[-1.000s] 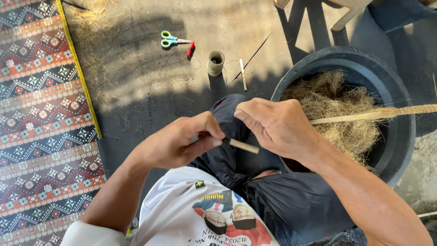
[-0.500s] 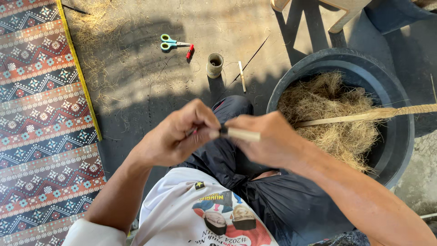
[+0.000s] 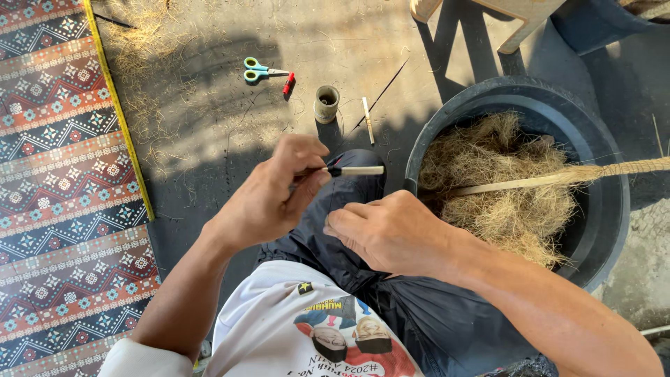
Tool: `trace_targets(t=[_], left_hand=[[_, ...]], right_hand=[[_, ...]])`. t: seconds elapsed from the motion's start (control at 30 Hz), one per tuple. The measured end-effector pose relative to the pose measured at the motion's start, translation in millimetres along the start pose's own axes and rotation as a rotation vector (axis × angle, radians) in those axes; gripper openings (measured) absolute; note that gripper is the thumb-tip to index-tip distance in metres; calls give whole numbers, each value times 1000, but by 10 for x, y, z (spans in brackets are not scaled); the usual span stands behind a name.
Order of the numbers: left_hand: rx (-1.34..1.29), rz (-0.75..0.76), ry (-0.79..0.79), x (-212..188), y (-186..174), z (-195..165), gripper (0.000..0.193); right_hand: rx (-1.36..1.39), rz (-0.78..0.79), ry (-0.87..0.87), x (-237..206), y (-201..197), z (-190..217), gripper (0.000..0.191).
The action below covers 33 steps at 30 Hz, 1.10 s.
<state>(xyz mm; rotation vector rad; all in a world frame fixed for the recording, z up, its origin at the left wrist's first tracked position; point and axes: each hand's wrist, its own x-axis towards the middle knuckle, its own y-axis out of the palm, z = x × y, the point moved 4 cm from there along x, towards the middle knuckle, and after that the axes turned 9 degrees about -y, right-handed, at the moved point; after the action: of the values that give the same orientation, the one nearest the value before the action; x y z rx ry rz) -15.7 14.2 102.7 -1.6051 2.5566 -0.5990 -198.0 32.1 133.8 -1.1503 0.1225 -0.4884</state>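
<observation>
Sunlit grey concrete floor [image 3: 230, 132] with hard shadows, a patterned woven mat [image 3: 63, 181] along one side.

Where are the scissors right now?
In the head view, the green-handled scissors lie on the concrete floor at upper left, beside a small red piece and left of the small cylindrical spool.

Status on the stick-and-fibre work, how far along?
Done: one fibre-wrapped stick lies across the tub. In hand: left hand pinches a short pale stick; right hand rests on the knee. Left: a heap of loose fibre; another stick on the floor.
</observation>
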Motion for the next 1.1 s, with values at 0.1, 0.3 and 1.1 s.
trace_targets(t=[0.1,0.3,1.1], left_hand=[[118,111,118,20,51,-52,29],[-149,103,-23,-24,-1,-57,33],[-1298,-394,-140,166,-175,467,27]], right_hand=[[3,-272,-46,-67,-202,-26,10],[30,-175,102,-44,-93,-145,17],[-39,-253,160,-96,-112,-163,19]])
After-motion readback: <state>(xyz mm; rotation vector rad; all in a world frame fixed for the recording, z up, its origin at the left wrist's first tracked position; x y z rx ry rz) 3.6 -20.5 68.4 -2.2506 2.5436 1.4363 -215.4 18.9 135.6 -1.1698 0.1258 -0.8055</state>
